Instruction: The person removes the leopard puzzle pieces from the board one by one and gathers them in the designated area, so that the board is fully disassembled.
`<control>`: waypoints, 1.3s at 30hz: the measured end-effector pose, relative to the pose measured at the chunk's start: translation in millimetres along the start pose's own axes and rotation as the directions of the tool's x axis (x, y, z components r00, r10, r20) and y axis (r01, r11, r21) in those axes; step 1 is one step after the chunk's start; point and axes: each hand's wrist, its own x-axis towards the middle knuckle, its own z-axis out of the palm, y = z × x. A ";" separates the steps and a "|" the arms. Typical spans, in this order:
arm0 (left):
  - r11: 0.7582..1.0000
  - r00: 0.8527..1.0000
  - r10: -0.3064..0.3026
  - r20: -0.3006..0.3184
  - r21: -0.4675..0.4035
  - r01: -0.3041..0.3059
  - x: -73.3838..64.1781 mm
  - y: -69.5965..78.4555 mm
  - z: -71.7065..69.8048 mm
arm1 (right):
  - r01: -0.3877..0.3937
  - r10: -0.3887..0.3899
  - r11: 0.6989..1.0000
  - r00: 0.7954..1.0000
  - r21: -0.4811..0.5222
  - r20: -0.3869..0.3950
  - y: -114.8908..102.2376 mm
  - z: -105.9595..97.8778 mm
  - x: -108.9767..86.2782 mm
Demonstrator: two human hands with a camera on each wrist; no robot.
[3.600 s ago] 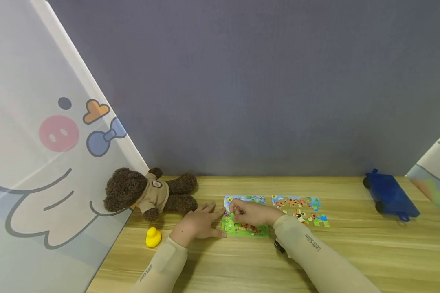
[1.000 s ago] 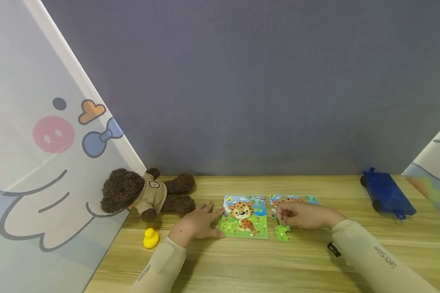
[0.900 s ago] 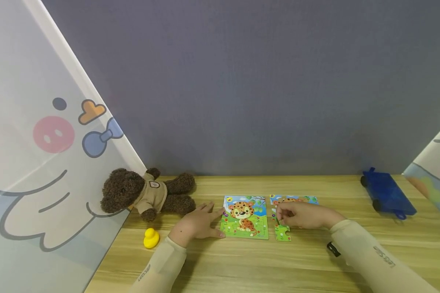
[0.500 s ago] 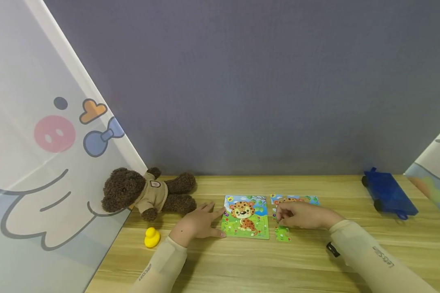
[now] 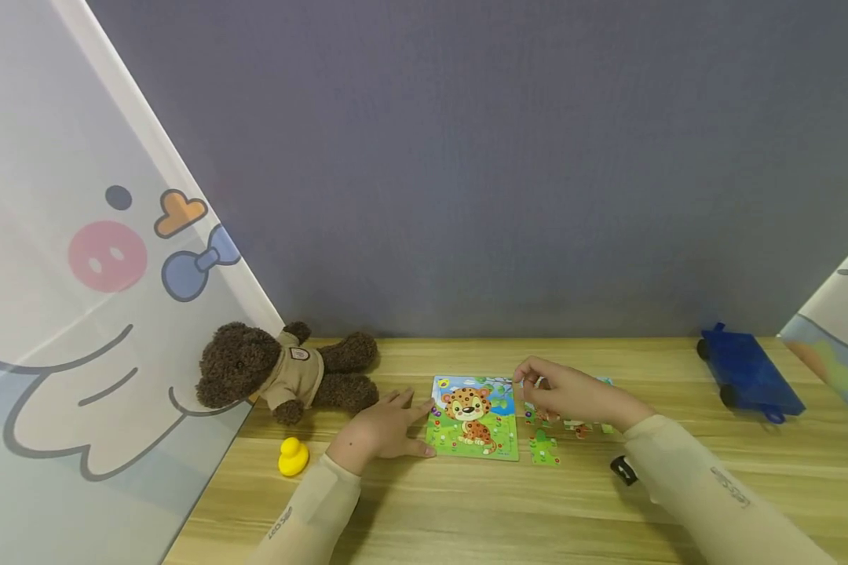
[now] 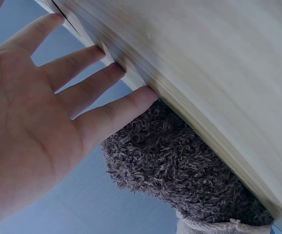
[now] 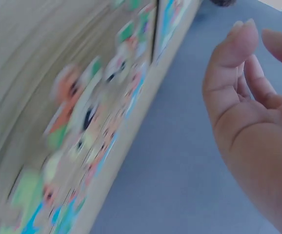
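Observation:
My left hand (image 5: 385,430) rests on the table with its fingers spread, fingertips and thumb at the left edge of a flat leopard picture board (image 5: 503,439). In the left wrist view, that hand (image 6: 29,112) shows its palm and holds nothing. My right hand (image 5: 568,392) is raised over the loose jigsaw pieces (image 5: 545,449) right of the board and hides many of them. Its fingers are bent loosely. In the right wrist view, a gap shows between thumb and fingers of this hand (image 7: 253,107), with nothing in it. Blurred leopard puzzle pieces (image 7: 65,126) lie on the table below.
A brown teddy bear (image 5: 300,377) in a beige shirt lies behind my left hand, and a yellow rubber duck (image 5: 293,457) stands left of my wrist. A blue wheeled cart (image 5: 749,373) sits at the back right. A grey wall panel (image 5: 480,173) closes off the table's rear.
My right hand moved from the board to the loose pieces, worked at the left column, and has now lifted away from it. A green piece there lies joined above the corner. My left hand stayed put.

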 end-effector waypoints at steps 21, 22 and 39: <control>1.000 1.000 -0.013 0.008 -0.011 0.013 2.9 0.3 -1.5 | -0.063 0.049 0.995 0.985 0.079 0.165 -14.6 58.8 51.5; 1.000 1.000 -0.012 0.008 -0.010 0.012 2.7 0.5 -1.6 | -0.065 0.052 0.995 0.985 0.073 0.165 -14.2 59.2 52.0; 1.000 1.000 -0.016 0.015 -0.014 0.017 1.4 0.9 -1.4 | -0.065 0.061 0.998 0.985 0.018 0.160 -11.6 64.1 54.9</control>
